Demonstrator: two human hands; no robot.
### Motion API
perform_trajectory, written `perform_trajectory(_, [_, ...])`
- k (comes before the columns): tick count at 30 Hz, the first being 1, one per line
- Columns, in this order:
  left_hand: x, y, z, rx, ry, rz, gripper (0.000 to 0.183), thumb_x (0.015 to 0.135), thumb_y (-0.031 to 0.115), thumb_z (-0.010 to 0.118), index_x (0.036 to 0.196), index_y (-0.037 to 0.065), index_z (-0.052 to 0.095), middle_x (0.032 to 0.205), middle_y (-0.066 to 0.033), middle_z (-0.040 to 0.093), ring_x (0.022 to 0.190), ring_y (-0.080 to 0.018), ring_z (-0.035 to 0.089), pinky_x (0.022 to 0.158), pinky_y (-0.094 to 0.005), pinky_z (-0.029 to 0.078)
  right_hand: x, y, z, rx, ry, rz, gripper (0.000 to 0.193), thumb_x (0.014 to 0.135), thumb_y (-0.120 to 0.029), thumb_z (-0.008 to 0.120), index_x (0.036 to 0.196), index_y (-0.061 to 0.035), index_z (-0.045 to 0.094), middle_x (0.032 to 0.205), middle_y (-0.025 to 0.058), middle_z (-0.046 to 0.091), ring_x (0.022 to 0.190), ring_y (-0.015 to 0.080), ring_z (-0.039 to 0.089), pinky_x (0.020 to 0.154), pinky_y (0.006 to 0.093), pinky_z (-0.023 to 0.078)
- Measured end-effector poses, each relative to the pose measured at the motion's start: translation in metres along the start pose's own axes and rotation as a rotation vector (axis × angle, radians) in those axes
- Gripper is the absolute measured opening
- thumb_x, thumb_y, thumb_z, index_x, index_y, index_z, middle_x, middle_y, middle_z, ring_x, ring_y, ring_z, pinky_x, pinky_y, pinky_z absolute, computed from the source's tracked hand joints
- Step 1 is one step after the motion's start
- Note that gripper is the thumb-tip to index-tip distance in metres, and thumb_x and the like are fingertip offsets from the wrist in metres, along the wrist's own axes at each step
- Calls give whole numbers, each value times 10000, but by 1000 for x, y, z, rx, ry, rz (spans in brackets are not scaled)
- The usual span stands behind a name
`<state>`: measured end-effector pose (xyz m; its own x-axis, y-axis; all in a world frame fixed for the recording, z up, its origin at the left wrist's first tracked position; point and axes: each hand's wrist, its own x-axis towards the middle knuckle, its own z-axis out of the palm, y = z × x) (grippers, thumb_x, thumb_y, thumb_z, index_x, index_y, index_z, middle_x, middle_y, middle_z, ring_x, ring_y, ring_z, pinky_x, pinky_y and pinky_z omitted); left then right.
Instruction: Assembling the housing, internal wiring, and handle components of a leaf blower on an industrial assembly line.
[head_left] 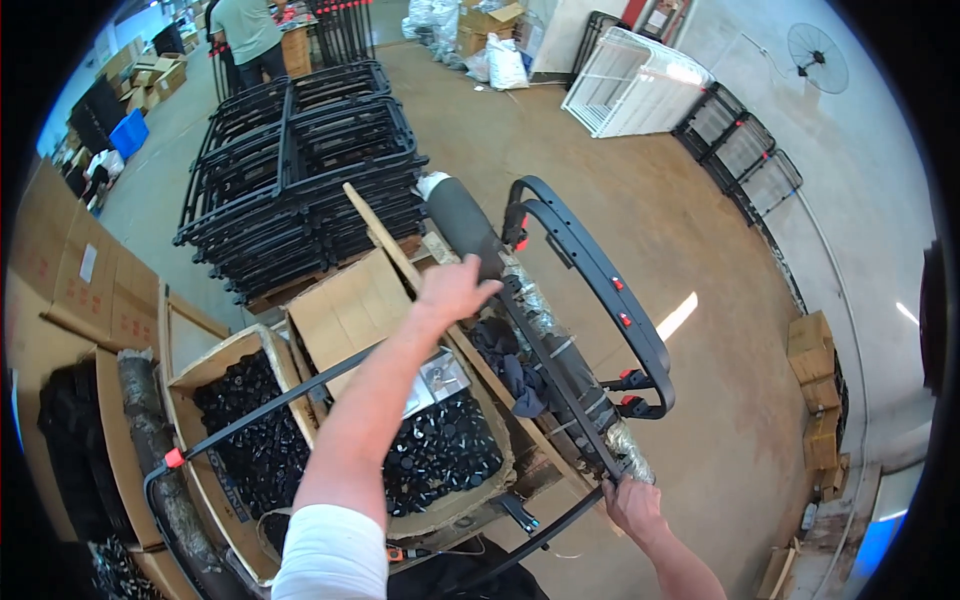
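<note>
A black tubular frame is held over the foil-wrapped bar at the worktop's right edge. The left hand is stretched forward, fingers loosely spread, touching the frame's far end. The right hand is closed around the frame's near tube. Cardboard boxes of black caps sit beneath the left forearm.

a large black tubular metal frame with rounded corners is lying tilted over the open cardboard boxes, its curved end rising toward one o'clock and its long rails running down toward seven o'clock. small red clips are sitting along its tubes. a foil-wrapped padded bar is lying under it, running from twelve o'clock toward five o'clock.
</note>
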<state>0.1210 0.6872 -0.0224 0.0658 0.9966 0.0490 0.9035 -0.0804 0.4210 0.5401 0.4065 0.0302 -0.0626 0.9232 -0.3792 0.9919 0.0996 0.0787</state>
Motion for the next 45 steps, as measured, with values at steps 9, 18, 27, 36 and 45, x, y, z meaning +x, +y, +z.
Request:
perform_trajectory(9, [35,27,31,85,-34,467,258,888,208,788,1064,62,667,1040,-177,738,1069,-384,696,939,-513,536,-12,42,22,-44,83,-45,449,948,-414,713,1027,27,690,785,253,724,790,460,733,704,524,587])
perform_trajectory(18, [-90,21,0,-287,550,40,553,926,216,732,1401,11,537,1184,-169,658,1186,-386,607,1035,-486,475,-3,37,3,-194,-424,66,735,1044,-634,519,1388,4,643,1326,308,678,1252,405,651,1057,527,501])
perform_trajectory(27, [-550,-150,-179,-24,721,-747,238,992,223,657,1139,63,754,1132,-177,737,1125,-376,684,1004,-472,545,-2,7,6,-259,-374,152,734,1059,-644,401,1405,-45,648,1356,238,696,1290,392,641,1048,510,496])
perform_trajectory(36, [-1030,-263,-336,295,1421,-1756,336,967,320,636,1068,26,764,1127,-240,760,1097,-417,722,978,-482,556,-134,-167,-87,116,-209,441,565,1125,-492,426,1379,-43,656,1322,147,695,1211,305,657,1023,484,506])
perform_trajectory(45, [-1088,-367,-348,-195,1028,-1969,429,874,341,672,1094,-8,791,1189,-254,758,1173,-400,721,988,-462,572,-192,-227,-14,-52,-117,-282,676,1081,-552,528,1448,12,584,1416,270,619,1272,416,604,1076,532,483])
